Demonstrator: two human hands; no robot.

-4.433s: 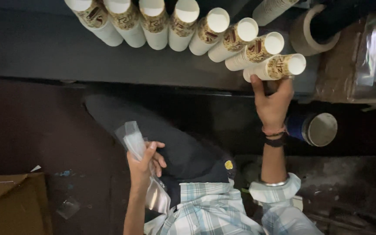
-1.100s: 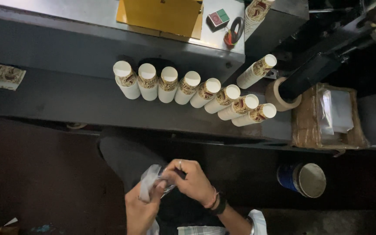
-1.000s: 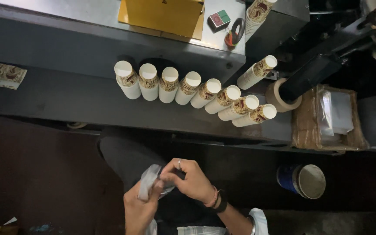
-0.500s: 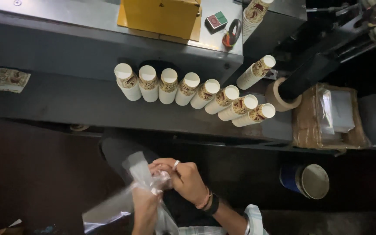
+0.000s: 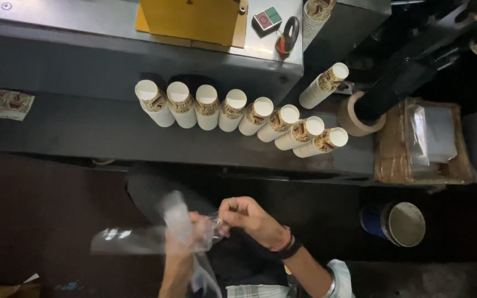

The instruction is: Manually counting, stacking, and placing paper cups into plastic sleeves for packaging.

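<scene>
Clear plastic bag (image 5: 155, 237) now pulled open and stretched leftward, where a second ago it sat bunched small between hands. Left hand (image 5: 186, 234) grips bag near its mouth; right hand (image 5: 247, 215) pinches opposite edge, fingers clenched on film. Bag held low, above lap, near edge of dark table (image 5: 84, 132). Beyond, row of stacked paper cups (image 5: 238, 113) lies untouched; tape roll (image 5: 354, 116), blue tin (image 5: 396, 221) at right. Judged: bag being readied, mouth opening.
</scene>
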